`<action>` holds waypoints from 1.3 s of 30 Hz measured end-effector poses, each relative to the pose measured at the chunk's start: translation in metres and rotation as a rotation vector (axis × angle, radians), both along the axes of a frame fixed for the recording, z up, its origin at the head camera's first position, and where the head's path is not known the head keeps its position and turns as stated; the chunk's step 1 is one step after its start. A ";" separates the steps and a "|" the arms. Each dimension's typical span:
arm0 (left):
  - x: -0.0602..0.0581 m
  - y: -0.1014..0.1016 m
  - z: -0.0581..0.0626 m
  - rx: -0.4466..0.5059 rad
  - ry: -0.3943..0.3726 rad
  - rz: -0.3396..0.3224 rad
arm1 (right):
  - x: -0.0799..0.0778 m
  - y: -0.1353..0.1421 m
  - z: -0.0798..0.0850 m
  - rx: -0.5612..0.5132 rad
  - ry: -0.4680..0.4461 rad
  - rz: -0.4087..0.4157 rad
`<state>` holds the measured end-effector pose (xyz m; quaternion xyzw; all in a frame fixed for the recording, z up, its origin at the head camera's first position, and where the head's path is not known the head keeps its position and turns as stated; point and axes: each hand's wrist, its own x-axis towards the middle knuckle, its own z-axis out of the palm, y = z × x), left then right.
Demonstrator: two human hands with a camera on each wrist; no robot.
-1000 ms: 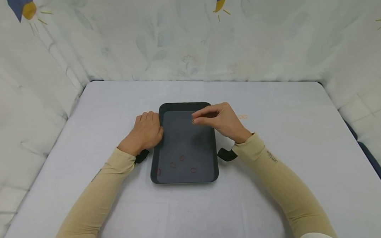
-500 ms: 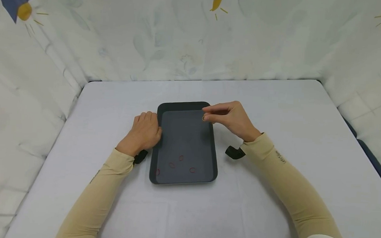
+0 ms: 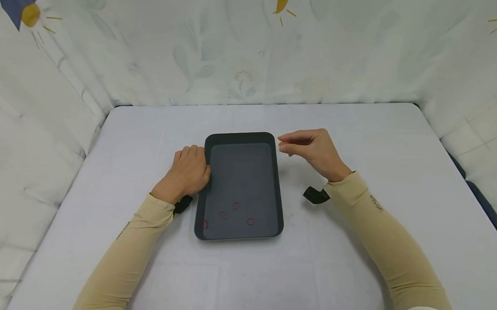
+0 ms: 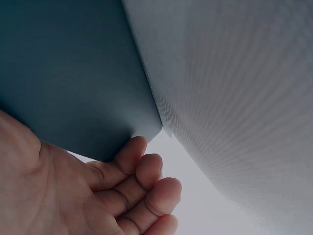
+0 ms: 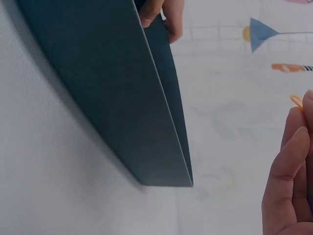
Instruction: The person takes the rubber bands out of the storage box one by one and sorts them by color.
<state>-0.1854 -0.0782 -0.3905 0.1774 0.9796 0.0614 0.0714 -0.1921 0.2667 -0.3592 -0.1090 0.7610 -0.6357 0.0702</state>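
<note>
A dark grey rectangular tray (image 3: 245, 178) lies on the white table. My left hand (image 3: 185, 173) grips its left wall, thumb over the rim and fingers outside; the left wrist view shows the curled fingertips (image 4: 164, 196) against the tray's wall. My right hand (image 3: 317, 151) is raised just beyond the upper right rim. Between its thumb and fingertips it pinches a small orange rubber band (image 5: 295, 101), clearest in the right wrist view. Several thin red rubber bands lie in the near half of the tray, one of them a red band (image 3: 250, 221) at the right.
White cloth covers the table (image 3: 352, 252) on all sides of the tray. A printed curtain (image 3: 236, 57) hangs behind the table's far edge and down both sides. A black wrist camera (image 3: 315, 195) sticks out below the right hand.
My right hand has moved right, from over the tray to past its right rim, still pinching the band. Orange bands seen on the table earlier are out of sight. The left hand stays put.
</note>
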 end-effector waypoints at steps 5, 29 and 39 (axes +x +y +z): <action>0.000 0.000 -0.001 0.000 -0.002 0.002 | -0.005 0.012 -0.001 -0.012 -0.015 -0.036; -0.001 0.001 0.001 0.006 -0.029 0.007 | -0.017 0.062 -0.015 -0.305 -0.090 -0.210; -0.002 0.001 0.000 0.007 -0.022 0.004 | -0.022 0.073 -0.025 -0.367 -0.134 -0.280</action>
